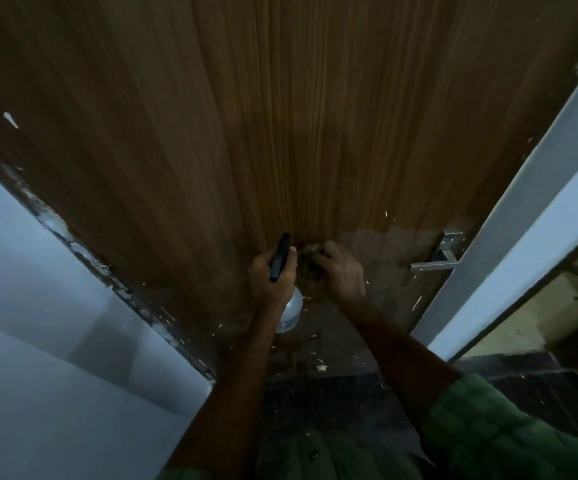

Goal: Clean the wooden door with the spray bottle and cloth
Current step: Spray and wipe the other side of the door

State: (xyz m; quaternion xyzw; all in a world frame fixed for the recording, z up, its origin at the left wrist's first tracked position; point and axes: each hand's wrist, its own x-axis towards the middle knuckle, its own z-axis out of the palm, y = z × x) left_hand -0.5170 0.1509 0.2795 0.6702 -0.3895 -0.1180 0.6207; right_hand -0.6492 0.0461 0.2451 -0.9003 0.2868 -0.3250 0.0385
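**Dim doorway, both hands at the door**

A wooden door (pixel 280 116) fills the view, pale wall (pixel 38 306) at eight o'clock, metal handle (pixel 436 259) at three o'clock. At centre, the left hand (pixel 270 275) grips the spray bottle (pixel 291 311). Just beside it, the right hand (pixel 341 271) clutches a dark cloth (pixel 310 261) against the door.

No legible text, label or number — not even on the spray bottle (pixel 291 311).

green quilted sleeve (pixel 509 431), bare forearms, buttoned shirt front
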